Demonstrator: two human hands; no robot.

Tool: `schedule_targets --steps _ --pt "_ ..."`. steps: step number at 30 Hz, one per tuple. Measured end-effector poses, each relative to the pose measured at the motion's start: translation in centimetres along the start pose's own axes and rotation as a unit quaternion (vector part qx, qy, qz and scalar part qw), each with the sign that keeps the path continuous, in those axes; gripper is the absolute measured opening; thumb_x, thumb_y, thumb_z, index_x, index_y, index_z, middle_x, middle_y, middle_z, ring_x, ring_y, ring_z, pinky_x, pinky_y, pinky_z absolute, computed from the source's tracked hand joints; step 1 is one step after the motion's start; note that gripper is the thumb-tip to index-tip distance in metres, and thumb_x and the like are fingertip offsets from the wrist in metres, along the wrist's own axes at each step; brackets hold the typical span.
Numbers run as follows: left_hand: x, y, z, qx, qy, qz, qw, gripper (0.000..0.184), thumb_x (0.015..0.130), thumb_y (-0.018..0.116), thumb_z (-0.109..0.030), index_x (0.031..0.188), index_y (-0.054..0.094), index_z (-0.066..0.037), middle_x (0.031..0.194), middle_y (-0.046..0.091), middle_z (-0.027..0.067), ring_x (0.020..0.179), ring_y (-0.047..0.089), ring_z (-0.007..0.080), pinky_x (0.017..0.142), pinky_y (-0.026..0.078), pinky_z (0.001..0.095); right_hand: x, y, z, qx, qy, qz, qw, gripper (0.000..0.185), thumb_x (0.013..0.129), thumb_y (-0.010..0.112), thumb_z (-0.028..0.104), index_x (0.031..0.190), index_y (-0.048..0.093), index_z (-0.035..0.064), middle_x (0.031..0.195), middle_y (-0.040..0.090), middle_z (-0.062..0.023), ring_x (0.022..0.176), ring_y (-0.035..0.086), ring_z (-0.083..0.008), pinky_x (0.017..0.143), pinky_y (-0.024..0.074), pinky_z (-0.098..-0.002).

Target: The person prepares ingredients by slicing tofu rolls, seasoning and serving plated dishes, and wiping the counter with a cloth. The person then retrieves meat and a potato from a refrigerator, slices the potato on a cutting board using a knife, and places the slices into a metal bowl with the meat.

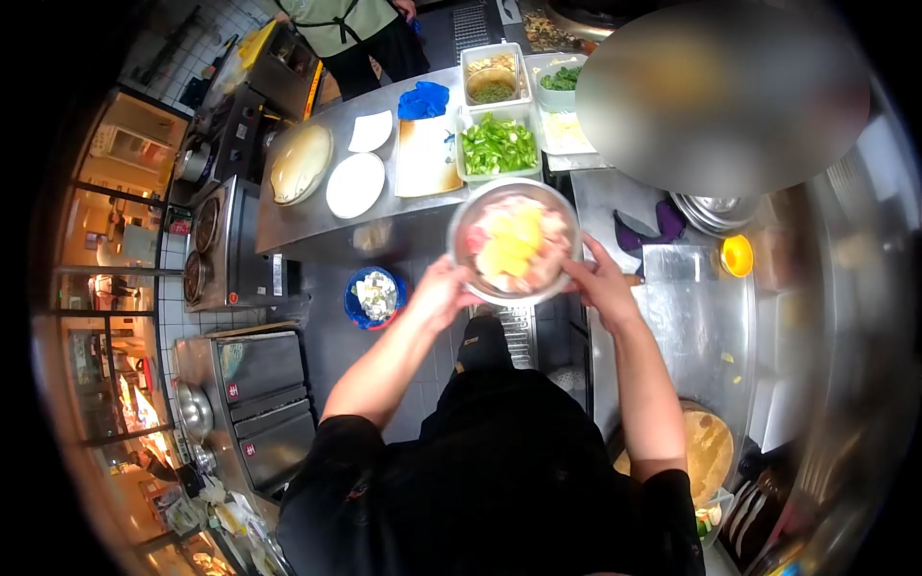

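Note:
A round metal bowl is held up in front of my body, between my two hands. Pale pink pieces that look like raw meat lie in it, with a yellow mass on top. My left hand grips the bowl's lower left rim, and my right hand grips its lower right rim. Just beyond the bowl stands a tub of cut green peppers. The undersides of the bowl and some fingertips are hidden.
White plate, blue cloth and tray lie on the far counter. On the right counter are a purple item, yellow cup and wooden board. A blue bin stands on the floor. Someone stands behind the counter.

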State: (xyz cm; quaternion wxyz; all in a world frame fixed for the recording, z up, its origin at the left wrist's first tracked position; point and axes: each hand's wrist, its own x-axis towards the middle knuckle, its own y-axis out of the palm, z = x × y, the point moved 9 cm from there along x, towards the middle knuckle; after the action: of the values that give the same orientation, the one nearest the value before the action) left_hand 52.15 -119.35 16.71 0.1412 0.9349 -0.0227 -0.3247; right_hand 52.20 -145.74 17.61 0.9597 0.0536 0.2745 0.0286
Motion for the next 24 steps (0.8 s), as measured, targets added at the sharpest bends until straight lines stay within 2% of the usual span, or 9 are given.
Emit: schedule_targets --steps 3,7,13,18,20,21,22,23,24 --pt "3.2 -7.5 -6.3 -0.033 0.046 -0.100 0.993 0.046 0.092 0.052 0.001 0.138 0.049 0.006 0.125 0.066 0.0238 0.099 0.075 0.0298 0.079 0.069 0.0385 3.9 4.8 2.0 0.001 -0.035 0.050 0.998 0.078 0.100 0.069 0.019 0.164 0.025 0.0097 0.136 0.062 -0.0137 0.102 0.072 -0.0167 0.055 0.0419 -0.0200" --pt "12.7 -16.1 -15.0 -0.062 0.125 -0.135 0.981 0.052 0.092 0.042 0.005 0.144 0.041 0.006 0.127 0.064 0.0225 0.099 0.075 0.0304 0.073 0.069 0.0343 7.5 5.8 0.5 0.032 -0.017 0.019 0.999 0.071 0.098 0.070 0.019 0.160 0.035 0.0098 0.145 0.056 -0.0138 0.108 0.068 -0.0147 0.065 0.0467 -0.0226" --pt "30.7 -20.7 -25.4 -0.107 0.142 -0.148 0.973 0.041 0.104 0.039 0.000 0.145 0.039 0.005 0.137 0.057 0.0252 0.112 0.070 0.0385 0.081 0.069 0.0458 6.5 5.1 -3.9 0.071 0.034 -0.128 0.989 0.053 0.102 0.066 0.018 0.150 0.049 0.0025 0.136 0.065 -0.0104 0.107 0.071 -0.0154 0.065 0.0470 -0.0211" --pt "42.5 -20.6 -25.9 -0.121 0.086 -0.144 0.978 0.040 0.106 0.038 -0.002 0.146 0.040 0.004 0.135 0.060 0.0247 0.112 0.070 0.0404 0.076 0.069 0.0505 1.3 4.6 -6.9 0.103 0.067 -0.243 0.962 0.051 0.102 0.066 0.023 0.147 0.052 0.0038 0.136 0.065 -0.0101 0.107 0.070 -0.0142 0.067 0.0466 -0.0209" --pt "46.5 -21.9 -24.3 -0.098 0.096 -0.123 0.983 0.045 0.105 0.053 -0.011 0.149 0.044 -0.017 0.138 0.061 0.0163 0.116 0.068 0.0403 0.081 0.065 0.0594 -0.1 4.5 -8.3 0.116 0.067 -0.263 0.955 0.051 0.102 0.067 0.025 0.147 0.052 0.0042 0.135 0.066 -0.0097 0.107 0.069 -0.0141 0.069 0.0466 -0.0221" --pt "48.3 -22.8 -22.8 -0.104 0.104 -0.083 0.986 0.051 0.098 0.063 -0.013 0.146 0.047 -0.024 0.139 0.061 0.0126 0.119 0.066 0.0374 0.090 0.060 0.0615 -1.9 3.6 -9.0 0.125 0.069 -0.290 0.946 0.051 0.102 0.067 0.026 0.146 0.053 0.0044 0.135 0.066 -0.0094 0.107 0.069 -0.0141 0.070 0.0465 -0.0227" --pt "47.4 -22.8 -22.9 -0.057 0.172 0.009 0.983 0.057 0.096 0.064 -0.005 0.148 0.046 -0.017 0.146 0.054 0.0122 0.130 0.059 0.0326 0.101 0.056 0.0574 -2.9 3.4 -9.4 0.119 0.095 -0.307 0.940 0.052 0.101 0.068 0.029 0.146 0.054 0.0055 0.132 0.067 -0.0076 0.107 0.068 -0.0136 0.073 0.0460 -0.0246" --pt "47.5 -22.6 -22.7 -0.015 0.155 -0.007 0.988 0.058 0.093 0.066 -0.007 0.147 0.047 -0.016 0.145 0.055 0.0109 0.130 0.059 0.0325 0.103 0.056 0.0543 -3.7 3.1 -10.3 0.129 0.080 -0.314 0.937 0.051 0.101 0.068 0.030 0.144 0.056 0.0062 0.130 0.067 -0.0050 0.106 0.068 -0.0128 0.075 0.0455 -0.0251" --pt "49.0 -22.6 -22.6 -0.052 0.186 0.068 0.979 0.069 0.078 0.081 -0.008 0.141 0.054 -0.016 0.138 0.063 0.0089 0.119 0.067 0.0307 0.096 0.060 0.0531 -4.6 2.9 -10.8 0.140 0.083 -0.327 0.931 0.049 0.101 0.069 0.031 0.142 0.058 0.0063 0.128 0.067 -0.0042 0.106 0.067 -0.0123 0.075 0.0455 -0.0250"
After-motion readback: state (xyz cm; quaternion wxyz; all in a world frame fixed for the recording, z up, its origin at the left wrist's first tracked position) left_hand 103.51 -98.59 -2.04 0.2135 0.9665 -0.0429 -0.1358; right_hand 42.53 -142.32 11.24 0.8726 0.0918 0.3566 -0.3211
